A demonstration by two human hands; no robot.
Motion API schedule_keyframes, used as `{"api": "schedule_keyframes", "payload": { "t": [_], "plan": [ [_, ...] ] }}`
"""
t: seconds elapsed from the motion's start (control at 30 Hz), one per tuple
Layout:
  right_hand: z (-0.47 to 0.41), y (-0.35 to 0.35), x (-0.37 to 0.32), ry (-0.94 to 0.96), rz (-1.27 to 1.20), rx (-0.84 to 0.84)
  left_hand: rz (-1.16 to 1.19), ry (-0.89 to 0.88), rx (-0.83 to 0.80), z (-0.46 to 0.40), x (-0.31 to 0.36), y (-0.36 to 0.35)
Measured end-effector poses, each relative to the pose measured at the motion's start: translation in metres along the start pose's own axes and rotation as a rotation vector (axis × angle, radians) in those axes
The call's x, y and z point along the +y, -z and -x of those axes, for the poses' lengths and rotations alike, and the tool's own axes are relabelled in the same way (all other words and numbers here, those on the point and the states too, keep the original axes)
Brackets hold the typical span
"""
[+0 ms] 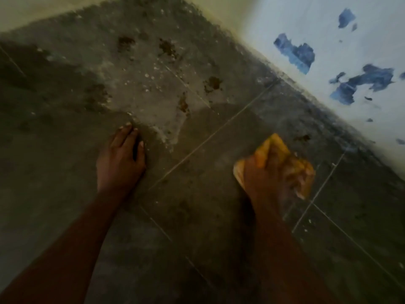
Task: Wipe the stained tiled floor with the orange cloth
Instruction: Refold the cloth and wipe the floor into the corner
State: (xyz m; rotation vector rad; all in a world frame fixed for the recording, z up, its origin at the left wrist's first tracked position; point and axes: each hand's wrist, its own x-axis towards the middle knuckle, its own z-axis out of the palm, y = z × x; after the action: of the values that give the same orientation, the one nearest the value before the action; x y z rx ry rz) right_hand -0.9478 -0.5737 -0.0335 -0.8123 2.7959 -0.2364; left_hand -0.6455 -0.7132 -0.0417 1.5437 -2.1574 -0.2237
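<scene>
Grimy tiled floor (197, 216) meets a peeling white wall (328, 73). I press one orange cloth (285, 165) flat on the tiles under my right hand (267, 181); its grip is blurred, so I cannot tell. Left hand (121, 154) braces, fingers straight. Risk: wiping smears the brown stains (212, 84); I count roughly five.

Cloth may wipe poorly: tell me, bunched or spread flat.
Bunched: the crumpled orange cloth sits in uneven folds under the right hand on the tiled floor.
</scene>
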Motion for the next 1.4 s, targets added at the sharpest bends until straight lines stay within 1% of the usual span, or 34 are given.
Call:
{"api": "schedule_keyframes", "payload": {
  "t": [0.03,0.07,0.1,0.13,0.2,0.23,0.27,0.3,0.33,0.4,0.43,0.47,0.5,0.53,0.57,0.63,0.7,0.73,0.77,0.8,0.87,0.93,0.97,1.0,1.03,1.07,1.1,1.13,1.17,1.2,1.23,1.3,1.37,1.4],
  "plan": [
    [-0.011,0.000,-0.026,-0.098,-0.104,-0.017,0.001,0.002,-0.011,0.000,0.001,-0.002],
    [-0.013,-0.002,-0.050,-0.088,-0.153,-0.027,-0.004,0.015,-0.014,-0.002,-0.001,-0.002],
    [-0.006,-0.011,-0.061,0.001,-0.134,-0.027,-0.011,0.025,-0.014,-0.003,-0.002,-0.002],
    [0.014,-0.013,-0.061,0.146,-0.071,-0.019,-0.013,0.028,-0.011,-0.003,-0.002,-0.001],
    [0.073,-0.022,-0.016,0.544,0.135,0.017,-0.007,0.038,-0.007,-0.001,0.000,0.003],
    [0.104,-0.022,0.018,0.698,0.228,0.015,-0.013,0.038,-0.003,0.000,0.001,0.002],
    [0.116,-0.022,0.057,0.781,0.278,0.027,-0.020,0.044,-0.001,0.001,0.003,0.002],
    [0.115,-0.019,0.091,0.785,0.314,0.054,-0.032,0.063,0.002,0.002,0.006,0.003],
    [0.099,-0.015,0.115,0.688,0.343,0.030,-0.039,0.087,0.002,0.004,0.009,0.002],
    [0.059,-0.010,0.126,0.322,0.294,-0.004,-0.057,0.142,-0.052,0.011,0.026,-0.001],
    [0.040,-0.011,0.115,0.147,0.191,0.000,-0.074,0.158,-0.097,0.018,0.038,-0.004],
    [0.026,-0.008,0.097,0.036,0.088,0.012,-0.092,0.160,-0.130,0.024,0.052,-0.008],
    [0.020,-0.007,0.078,-0.002,0.042,0.039,-0.100,0.153,-0.144,0.030,0.064,-0.013],
    [0.019,-0.006,0.062,0.009,0.011,0.060,-0.108,0.142,-0.151,0.035,0.077,-0.018],
    [0.025,-0.002,0.051,0.067,-0.004,0.041,-0.121,0.141,-0.163,0.039,0.085,-0.021],
    [0.057,-0.002,0.052,0.324,0.089,0.016,-0.129,0.141,-0.188,0.042,0.096,-0.024],
    [0.100,-0.006,0.083,0.595,0.197,-0.056,-0.119,0.143,-0.184,0.038,0.096,-0.021],
    [0.112,-0.009,0.110,0.652,0.224,-0.060,-0.113,0.141,-0.182,0.036,0.096,-0.020],
    [0.119,-0.007,0.134,0.628,0.233,-0.059,-0.111,0.144,-0.180,0.039,0.094,-0.018],
    [0.111,0.001,0.153,0.546,0.228,-0.035,-0.108,0.136,-0.173,0.039,0.094,-0.019],
    [0.077,0.011,0.162,0.339,0.228,0.001,-0.121,0.126,-0.162,0.041,0.095,-0.023],
    [0.023,0.008,0.123,0.061,0.079,0.049,-0.128,0.127,-0.154,0.042,0.090,-0.028],
    [0.000,0.011,0.091,-0.065,0.024,0.038,-0.118,0.121,-0.153,0.042,0.091,-0.031],
    [-0.010,0.010,0.059,-0.107,0.022,0.077,-0.110,0.115,-0.150,0.043,0.089,-0.031],
    [-0.014,0.005,0.037,-0.036,0.013,0.152,-0.102,0.110,-0.142,0.042,0.090,-0.031],
    [-0.003,-0.002,0.022,0.117,0.010,0.181,-0.094,0.102,-0.140,0.041,0.088,-0.029],
    [0.019,-0.008,0.015,0.280,0.002,0.155,-0.088,0.100,-0.138,0.041,0.086,-0.027],
    [0.041,-0.006,0.021,0.411,0.002,0.087,-0.090,0.099,-0.134,0.040,0.087,-0.025],
    [0.061,-0.003,0.034,0.464,0.011,0.049,-0.094,0.093,-0.135,0.041,0.088,-0.024],
    [0.070,-0.001,0.052,0.446,0.003,0.020,-0.097,0.094,-0.132,0.041,0.088,-0.023],
    [0.069,0.002,0.067,0.386,-0.003,0.038,-0.095,0.093,-0.126,0.042,0.089,-0.023],
    [0.044,0.001,0.075,0.181,0.001,0.096,-0.104,0.098,-0.117,0.041,0.088,-0.028],
    [0.011,-0.002,0.044,-0.005,-0.047,0.098,-0.119,0.116,-0.126,0.041,0.087,-0.033],
    [0.004,-0.002,0.022,-0.031,-0.068,0.087,-0.122,0.124,-0.135,0.040,0.087,-0.033]
  ]
}}
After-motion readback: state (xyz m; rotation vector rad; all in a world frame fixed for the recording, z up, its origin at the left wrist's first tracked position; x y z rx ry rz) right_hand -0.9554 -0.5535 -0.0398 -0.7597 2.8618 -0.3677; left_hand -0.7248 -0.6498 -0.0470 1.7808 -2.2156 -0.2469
